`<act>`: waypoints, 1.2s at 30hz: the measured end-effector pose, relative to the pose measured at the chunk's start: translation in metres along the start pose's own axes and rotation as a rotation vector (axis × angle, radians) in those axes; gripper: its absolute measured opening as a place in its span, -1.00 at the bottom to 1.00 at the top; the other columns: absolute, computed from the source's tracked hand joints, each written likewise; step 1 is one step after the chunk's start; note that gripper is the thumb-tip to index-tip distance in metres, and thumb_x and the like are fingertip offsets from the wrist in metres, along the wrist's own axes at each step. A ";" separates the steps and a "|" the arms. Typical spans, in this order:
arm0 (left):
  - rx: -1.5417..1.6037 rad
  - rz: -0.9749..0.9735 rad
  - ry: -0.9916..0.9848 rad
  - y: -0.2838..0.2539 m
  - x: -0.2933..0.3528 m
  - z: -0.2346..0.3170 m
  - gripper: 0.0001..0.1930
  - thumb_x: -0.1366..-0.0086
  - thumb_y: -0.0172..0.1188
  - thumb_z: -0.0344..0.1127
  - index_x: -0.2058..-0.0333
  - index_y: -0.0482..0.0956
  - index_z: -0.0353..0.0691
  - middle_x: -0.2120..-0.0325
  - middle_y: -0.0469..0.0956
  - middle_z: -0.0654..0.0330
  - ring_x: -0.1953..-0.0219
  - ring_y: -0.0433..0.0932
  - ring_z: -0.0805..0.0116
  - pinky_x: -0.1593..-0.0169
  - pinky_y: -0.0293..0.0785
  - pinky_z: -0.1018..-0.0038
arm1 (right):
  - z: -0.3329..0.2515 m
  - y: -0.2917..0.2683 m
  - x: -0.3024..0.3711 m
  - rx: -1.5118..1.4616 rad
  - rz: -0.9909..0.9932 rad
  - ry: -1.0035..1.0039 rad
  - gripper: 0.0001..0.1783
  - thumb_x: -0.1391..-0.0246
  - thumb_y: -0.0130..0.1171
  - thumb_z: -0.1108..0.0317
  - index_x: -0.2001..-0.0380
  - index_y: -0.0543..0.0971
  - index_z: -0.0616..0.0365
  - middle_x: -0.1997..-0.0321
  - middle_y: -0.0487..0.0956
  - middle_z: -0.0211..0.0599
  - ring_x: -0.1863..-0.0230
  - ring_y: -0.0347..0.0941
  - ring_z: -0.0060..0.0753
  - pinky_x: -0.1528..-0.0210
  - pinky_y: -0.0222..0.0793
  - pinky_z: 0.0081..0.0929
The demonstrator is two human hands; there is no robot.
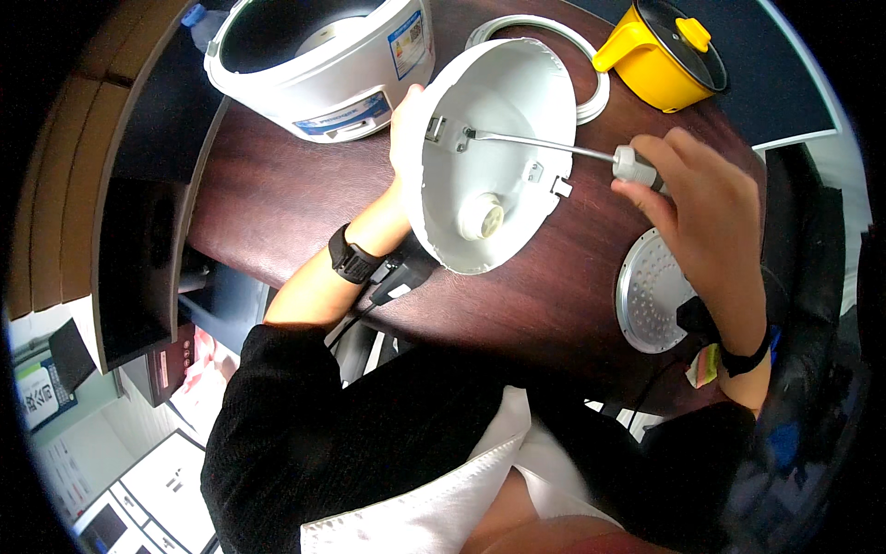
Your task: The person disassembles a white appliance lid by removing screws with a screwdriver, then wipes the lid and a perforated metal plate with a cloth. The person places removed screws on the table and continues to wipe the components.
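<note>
A white dome-shaped rice cooker lid [517, 102] is tilted up above the dark wooden table, its hollow inside facing me. My left hand [404, 134] is closed round the lid's left edge, its fingers mostly hidden behind the shell. In my right hand [715, 198] is a screwdriver [554, 146], gripped by its pale handle. The metal shaft points left into the lid, and its tip meets a small screw spot beside a metal bracket on the inner wall. A round white fitting [482, 218] sits lower inside the lid.
The white rice cooker body [369, 69] stands at the back left. Behind the lid lies a white ring [598, 97]; a yellow pot [646, 69] is at the back right. A perforated metal disc [646, 295] and a sponge [704, 367] lie near my right forearm.
</note>
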State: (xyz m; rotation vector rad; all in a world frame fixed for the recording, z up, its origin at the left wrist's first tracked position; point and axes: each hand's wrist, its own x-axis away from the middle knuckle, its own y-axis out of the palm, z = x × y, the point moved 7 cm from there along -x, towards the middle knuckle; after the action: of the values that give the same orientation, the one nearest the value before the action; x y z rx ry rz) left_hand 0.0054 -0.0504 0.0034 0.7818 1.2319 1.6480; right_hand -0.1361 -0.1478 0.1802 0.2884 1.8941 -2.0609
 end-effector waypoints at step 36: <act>-0.078 0.045 -0.016 0.002 -0.002 -0.001 -0.34 -0.25 -0.25 0.17 -0.06 0.30 -0.34 0.09 0.43 -0.04 0.09 0.46 0.09 -0.01 0.38 0.21 | -0.002 -0.007 0.007 -0.059 -0.076 0.076 -0.76 0.00 0.17 0.18 0.43 0.47 0.13 0.59 0.43 -0.21 0.62 0.39 -0.18 0.54 0.25 -0.27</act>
State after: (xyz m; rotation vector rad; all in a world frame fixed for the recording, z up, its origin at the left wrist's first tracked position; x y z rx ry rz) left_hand 0.0047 -0.0525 0.0052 0.7779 1.1394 1.7120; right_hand -0.1449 -0.1455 0.1840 0.2885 2.0371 -2.0656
